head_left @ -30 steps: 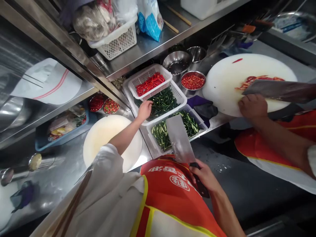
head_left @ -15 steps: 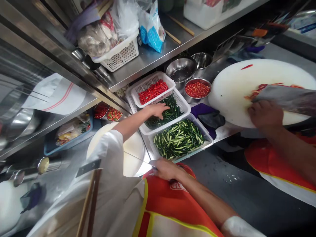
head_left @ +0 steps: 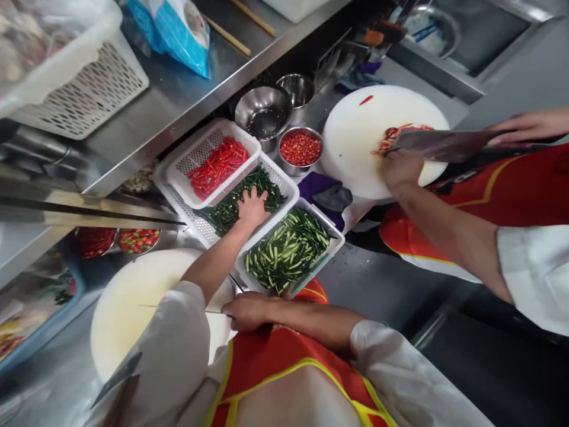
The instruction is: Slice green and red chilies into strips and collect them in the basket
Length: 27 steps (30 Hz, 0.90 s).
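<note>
My left hand (head_left: pixel 253 207) rests on dark green chilies (head_left: pixel 217 214) in a white perforated basket (head_left: pixel 290 188), its fingers spread and holding nothing. Close to my apron, my right hand (head_left: pixel 248 311) is closed round the handle of a knife. Its thin blade (head_left: pixel 216 312) points left over a round white cutting board (head_left: pixel 120 308), partly behind my left sleeve. Just beyond my right hand, cut green strips (head_left: pixel 287 246) with pale insides fill a clear-sided tub (head_left: pixel 336 233). A smaller white basket (head_left: pixel 256 148) of red chilies (head_left: pixel 217 169) sits on the green chili basket's far end.
At right, a co-worker's hands (head_left: pixel 403 169) work a cleaver (head_left: pixel 438 144) over red slices on another round board (head_left: pixel 351 133). Chopped red chili fills a steel bowl (head_left: pixel 301 149) beside a purple cloth (head_left: pixel 313 185). A steel shelf (head_left: pixel 178 89) overhangs at upper left.
The view has shifted, so most things sit further left. My left hand has its fingers spread wider over the green chilies. My right hand still grips the knife. The co-worker's cleaver hand has come into view.
</note>
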Each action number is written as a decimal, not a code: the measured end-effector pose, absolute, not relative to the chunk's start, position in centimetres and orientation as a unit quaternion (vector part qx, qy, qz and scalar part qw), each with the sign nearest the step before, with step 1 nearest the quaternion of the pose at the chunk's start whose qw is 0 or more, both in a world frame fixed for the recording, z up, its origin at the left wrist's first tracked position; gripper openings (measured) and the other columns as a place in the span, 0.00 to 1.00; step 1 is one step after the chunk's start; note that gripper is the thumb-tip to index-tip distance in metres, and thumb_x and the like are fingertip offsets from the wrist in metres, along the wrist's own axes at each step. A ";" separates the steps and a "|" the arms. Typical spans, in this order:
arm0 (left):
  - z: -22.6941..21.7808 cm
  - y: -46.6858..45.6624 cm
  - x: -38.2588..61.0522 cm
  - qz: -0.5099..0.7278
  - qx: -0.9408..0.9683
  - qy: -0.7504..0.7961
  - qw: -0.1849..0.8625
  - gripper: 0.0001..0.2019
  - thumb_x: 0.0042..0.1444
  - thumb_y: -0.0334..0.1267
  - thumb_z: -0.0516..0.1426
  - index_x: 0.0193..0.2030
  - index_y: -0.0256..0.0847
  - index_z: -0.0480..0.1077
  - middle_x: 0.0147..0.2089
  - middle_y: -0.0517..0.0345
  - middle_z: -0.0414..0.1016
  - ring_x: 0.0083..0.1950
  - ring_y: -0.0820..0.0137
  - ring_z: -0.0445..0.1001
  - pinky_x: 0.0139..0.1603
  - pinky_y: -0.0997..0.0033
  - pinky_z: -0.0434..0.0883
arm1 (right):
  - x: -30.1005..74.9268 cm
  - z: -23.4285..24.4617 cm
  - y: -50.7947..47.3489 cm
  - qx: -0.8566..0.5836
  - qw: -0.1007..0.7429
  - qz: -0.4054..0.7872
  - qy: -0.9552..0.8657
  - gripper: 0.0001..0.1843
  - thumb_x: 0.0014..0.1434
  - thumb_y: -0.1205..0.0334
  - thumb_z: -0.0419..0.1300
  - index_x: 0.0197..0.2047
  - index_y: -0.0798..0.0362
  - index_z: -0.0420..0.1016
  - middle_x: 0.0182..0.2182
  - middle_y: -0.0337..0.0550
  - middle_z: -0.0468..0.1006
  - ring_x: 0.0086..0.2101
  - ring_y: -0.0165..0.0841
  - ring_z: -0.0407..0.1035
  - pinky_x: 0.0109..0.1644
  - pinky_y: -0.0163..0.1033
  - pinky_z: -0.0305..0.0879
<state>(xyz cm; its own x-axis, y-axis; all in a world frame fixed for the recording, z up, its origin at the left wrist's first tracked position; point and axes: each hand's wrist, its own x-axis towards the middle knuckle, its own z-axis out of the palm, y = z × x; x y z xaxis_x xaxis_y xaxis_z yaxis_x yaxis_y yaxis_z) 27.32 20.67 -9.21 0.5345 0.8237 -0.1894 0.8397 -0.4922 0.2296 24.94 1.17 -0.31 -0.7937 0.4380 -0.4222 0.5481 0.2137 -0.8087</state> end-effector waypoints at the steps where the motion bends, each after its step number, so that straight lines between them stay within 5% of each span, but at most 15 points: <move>1: -9.2 20.9 27.5 -0.031 0.861 0.483 0.155 0.36 0.48 0.52 0.65 0.63 0.50 0.61 0.70 0.42 0.47 0.66 0.34 0.49 0.56 0.26 0.61 | 25.0 -0.3 1.2 0.320 0.052 -0.542 0.775 0.19 0.55 0.59 0.54 0.48 0.51 0.75 0.42 0.48 0.81 0.40 0.42 0.76 0.36 0.40 0.69; 15: -8.2 20.5 25.5 -0.083 0.851 0.498 0.144 0.34 0.54 0.49 0.62 0.66 0.48 0.57 0.68 0.44 0.52 0.63 0.42 0.58 0.57 0.41 0.67 | 24.5 -0.7 -0.6 0.372 0.024 -0.543 0.753 0.22 0.55 0.61 0.53 0.53 0.49 0.73 0.47 0.50 0.79 0.44 0.43 0.75 0.40 0.44 0.71; 22: -5.7 22.3 23.9 -0.072 0.847 0.495 0.177 0.26 0.52 0.38 0.60 0.59 0.47 0.67 0.56 0.50 0.67 0.55 0.54 0.71 0.56 0.57 0.69 | 24.7 -0.2 -0.8 0.379 0.015 -0.536 0.754 0.21 0.55 0.62 0.53 0.52 0.49 0.73 0.47 0.50 0.79 0.45 0.44 0.75 0.39 0.45 0.72; 27: -2.7 23.5 20.2 0.034 0.818 0.497 0.289 0.24 0.46 0.38 0.63 0.52 0.39 0.72 0.48 0.51 0.75 0.51 0.57 0.73 0.58 0.59 0.68 | 24.8 -0.3 -0.9 0.382 0.011 -0.537 0.752 0.21 0.55 0.61 0.53 0.51 0.49 0.73 0.47 0.51 0.79 0.45 0.45 0.75 0.39 0.45 0.72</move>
